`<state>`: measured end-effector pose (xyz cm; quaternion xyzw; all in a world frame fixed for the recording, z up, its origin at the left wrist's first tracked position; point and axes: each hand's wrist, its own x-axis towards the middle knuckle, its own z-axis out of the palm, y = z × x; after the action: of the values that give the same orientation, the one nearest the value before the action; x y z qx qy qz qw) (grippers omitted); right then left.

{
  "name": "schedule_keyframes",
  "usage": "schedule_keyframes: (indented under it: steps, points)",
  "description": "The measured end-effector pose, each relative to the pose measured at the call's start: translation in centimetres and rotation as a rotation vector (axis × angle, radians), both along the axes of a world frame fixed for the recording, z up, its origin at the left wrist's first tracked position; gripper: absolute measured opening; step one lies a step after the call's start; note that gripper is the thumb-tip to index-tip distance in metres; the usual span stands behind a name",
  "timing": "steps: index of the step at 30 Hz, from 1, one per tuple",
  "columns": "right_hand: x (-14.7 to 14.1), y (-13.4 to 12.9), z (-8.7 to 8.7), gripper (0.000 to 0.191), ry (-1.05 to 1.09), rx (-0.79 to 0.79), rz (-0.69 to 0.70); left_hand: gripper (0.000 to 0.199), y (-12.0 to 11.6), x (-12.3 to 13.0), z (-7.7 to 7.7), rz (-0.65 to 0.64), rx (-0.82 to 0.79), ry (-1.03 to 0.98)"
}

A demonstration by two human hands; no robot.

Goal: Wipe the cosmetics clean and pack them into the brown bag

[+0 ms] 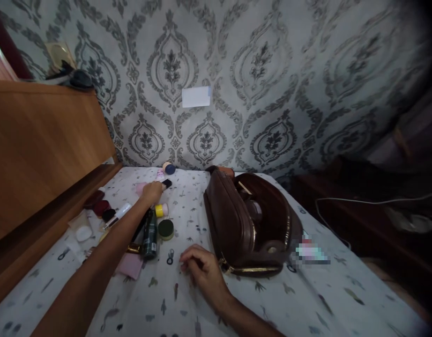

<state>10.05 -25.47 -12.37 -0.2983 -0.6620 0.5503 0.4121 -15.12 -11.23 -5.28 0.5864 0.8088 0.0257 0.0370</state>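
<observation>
My left hand (pixel 152 193) reaches to the far side of the small items, its fingers closed on a black-capped item (pixel 167 183); most of that item is hidden. A pink item (pixel 141 188) lies just beside this hand. Under my left forearm are a dark green bottle (pixel 150 236), a gold-coloured cap (pixel 134 248) and a pink packet (pixel 130 265). A round dark green jar (pixel 166 229) and a yellow-and-white container (pixel 161 210) sit nearby. My right hand (pixel 205 276) rests loosely curled with nothing in it, left of the unzipped brown toiletry bag (pixel 225 210).
Inside the bag a jar (pixel 254 209) shows. A clear tube (pixel 81 227) and a dark red round case (pixel 101 208) lie at left, by the wooden board (pixel 43 154). A blue-capped container (pixel 169 168) stands near the patterned wall (pixel 209 61). A blurred-out packet (pixel 310 251) lies right.
</observation>
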Motion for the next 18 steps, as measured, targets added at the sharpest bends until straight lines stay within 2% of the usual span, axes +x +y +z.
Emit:
schedule_keyframes:
  steps: [6,10,12,15,18]
  points:
    - [0.0,-0.1,0.1,0.019,0.006,-0.008,0.007,0.036,0.6,-0.2,-0.2,0.017,-0.001,-0.039]
    - [0.2,-0.1,0.1,0.016,-0.011,-0.077,0.007,0.034,-0.5,-0.1,0.8,0.034,0.094,-0.112]
    - [0.4,0.0,0.2,0.016,0.018,-0.14,0.019,0.03,-1.7,0.3,1.8,0.033,0.167,-0.166]
    - [0.2,0.3,1.1,0.036,0.151,-0.218,0.025,0.027,-4.8,1.9,2.8,-0.017,0.275,-0.271]
    - [-0.4,0.3,2.4,0.059,0.309,-0.364,0.014,0.03,-9.1,5.0,2.1,-0.123,0.341,-0.408]
